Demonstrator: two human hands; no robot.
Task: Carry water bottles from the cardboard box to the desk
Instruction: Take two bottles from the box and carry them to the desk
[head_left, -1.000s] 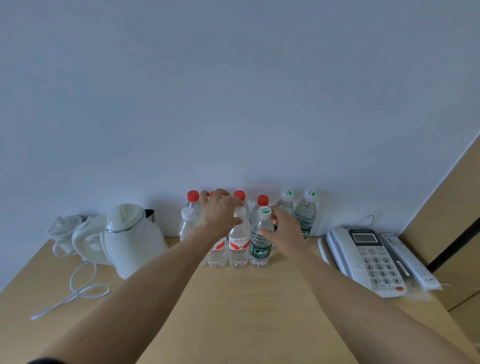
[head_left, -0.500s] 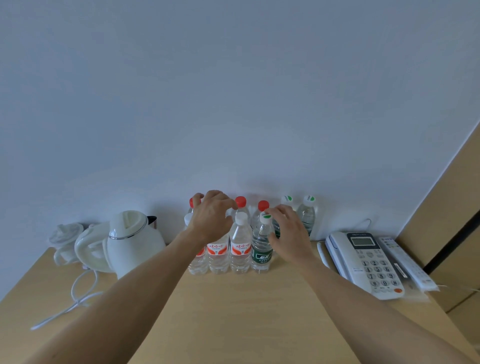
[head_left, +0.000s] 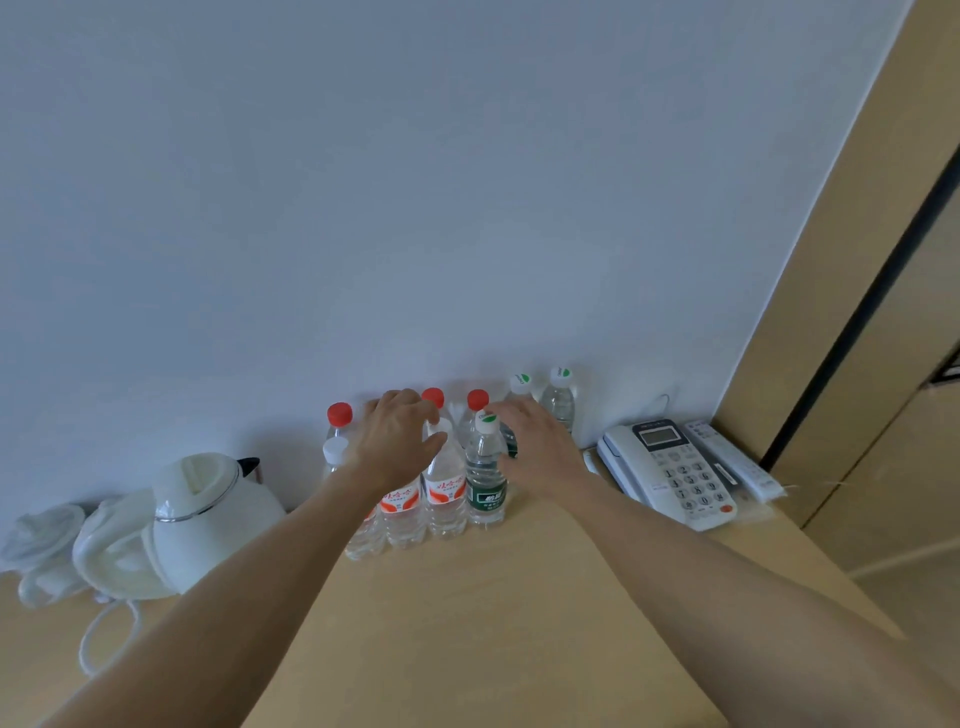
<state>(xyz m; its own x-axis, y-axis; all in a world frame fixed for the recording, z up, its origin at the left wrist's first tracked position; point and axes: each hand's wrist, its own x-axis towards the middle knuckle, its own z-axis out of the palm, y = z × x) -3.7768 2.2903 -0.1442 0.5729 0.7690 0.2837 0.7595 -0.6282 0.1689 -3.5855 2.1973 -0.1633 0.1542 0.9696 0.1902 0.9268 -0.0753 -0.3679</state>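
Several clear water bottles stand in two rows at the back of the wooden desk (head_left: 467, 623), against the wall. In the front row are a green-label bottle (head_left: 485, 483) and a red-label bottle (head_left: 445, 493) with white caps. Red-capped bottles (head_left: 340, 414) and a green-and-white-capped bottle (head_left: 558, 400) stand behind. My left hand (head_left: 400, 441) hovers over the red-label bottles with fingers apart, hiding some of them. My right hand (head_left: 540, 452) is open just right of the green-label bottle, holding nothing. The cardboard box is out of view.
A white electric kettle (head_left: 208, 514) with its base and cord sits at the left of the desk. A white desk phone (head_left: 670, 473) and a remote (head_left: 737, 462) lie at the right. A wooden panel (head_left: 857, 312) rises beyond the right edge.
My right hand has let go of the green-label bottle and drawn back to its right. My left hand has loosened and lifted from the bottle tops. The view has tilted up slightly.
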